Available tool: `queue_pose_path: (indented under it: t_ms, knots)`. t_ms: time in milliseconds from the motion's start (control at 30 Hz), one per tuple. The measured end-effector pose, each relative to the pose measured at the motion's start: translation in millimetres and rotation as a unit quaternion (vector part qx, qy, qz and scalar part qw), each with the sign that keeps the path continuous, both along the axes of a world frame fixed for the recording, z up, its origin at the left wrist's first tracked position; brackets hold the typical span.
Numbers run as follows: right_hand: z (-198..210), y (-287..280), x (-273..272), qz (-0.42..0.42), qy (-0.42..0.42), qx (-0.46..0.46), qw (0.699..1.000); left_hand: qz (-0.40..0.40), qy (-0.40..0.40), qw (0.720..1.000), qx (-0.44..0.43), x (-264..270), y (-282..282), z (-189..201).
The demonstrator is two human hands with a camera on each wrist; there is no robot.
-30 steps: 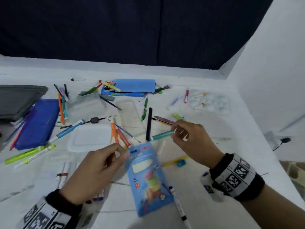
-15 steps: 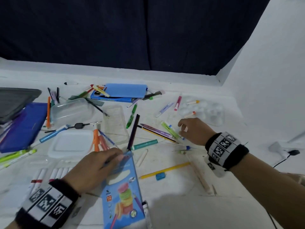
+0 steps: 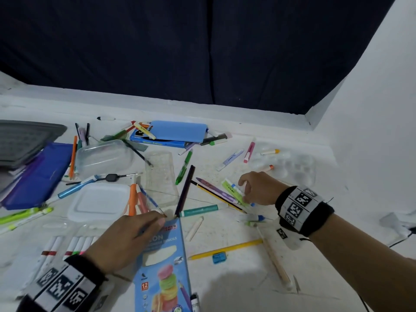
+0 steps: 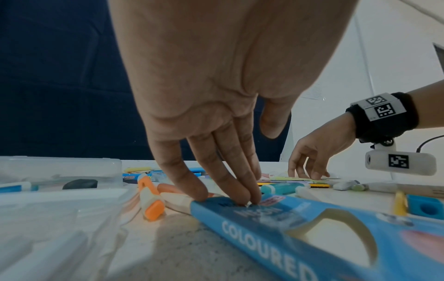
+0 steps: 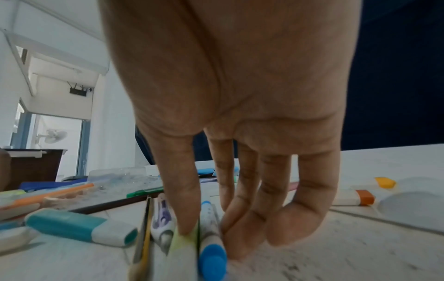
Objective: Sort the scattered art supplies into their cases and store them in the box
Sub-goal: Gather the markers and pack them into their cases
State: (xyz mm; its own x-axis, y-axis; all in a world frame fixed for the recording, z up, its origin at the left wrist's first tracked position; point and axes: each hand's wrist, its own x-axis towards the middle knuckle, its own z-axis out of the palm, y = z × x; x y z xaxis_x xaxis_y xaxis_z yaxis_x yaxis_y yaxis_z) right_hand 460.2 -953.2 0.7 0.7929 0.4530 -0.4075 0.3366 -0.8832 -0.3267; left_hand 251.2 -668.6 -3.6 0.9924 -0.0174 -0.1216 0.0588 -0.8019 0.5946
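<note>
1. Left hand (image 3: 126, 242): at 7 o'clock on the white surface (image 3: 247, 278), palm down. Its fingers (image 4: 240, 182) lie nearly straight, tips pressed on the far end of the coloured pencil box (image 3: 163, 266); nothing gripped.
2. Coloured pencil box: light blue carton lying flat at 6 o'clock, its open end pointing to 12 o'clock. A dark purple pencil (image 3: 185, 190) slants up from that end.
3. Right hand (image 3: 258, 188): at 3 o'clock of centre, palm down. Thumb and curled fingers (image 5: 245, 214) close on a yellow-green highlighter (image 3: 233, 191) and the blue-capped white marker (image 5: 211, 237) just beside it; both lie on the surface.
4. Teal highlighter (image 3: 199, 210): flat between the two hands, touching neither.
5. Yellow pencil (image 3: 225, 248) and blue sharpener (image 3: 218, 258): at 5 o'clock, near the box's right edge.
6. Clear container (image 3: 103, 157) and white lid (image 3: 99, 201): at 10 o'clock.
7. Dark blue case (image 3: 40, 174) and grey box (image 3: 24, 140): at 9 o'clock, by the surface's left edge.
8. Light blue case (image 3: 177, 131): at 12 o'clock, lying on a flat blue box.
9. Clear paint palette (image 3: 297, 167): at 2 o'clock.
</note>
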Motion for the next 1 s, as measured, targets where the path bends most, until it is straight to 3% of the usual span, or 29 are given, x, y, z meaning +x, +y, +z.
queue_pose_path:
  t_ms: [300,567,667,800,1000]
  knots:
    - [0,12,-16,-0.013,0.031,0.008,0.999,-0.014,0.009,1.0,-0.001,1,-2,7]
    - [15,3,-14,-0.07,-0.019,0.087,0.994,-0.025,0.023,0.999,-0.014,-5,2,11]
    - [25,2,-21,-0.121,-0.016,0.196,0.973,-0.034,0.028,0.998,-0.033,-8,2,15]
    - [44,6,-44,-0.167,0.052,0.332,0.927,-0.04,0.018,0.998,-0.055,-13,7,14]
    - [50,27,-94,-0.182,0.11,0.375,0.902,-0.047,0.009,0.993,-0.108,-22,15,12]
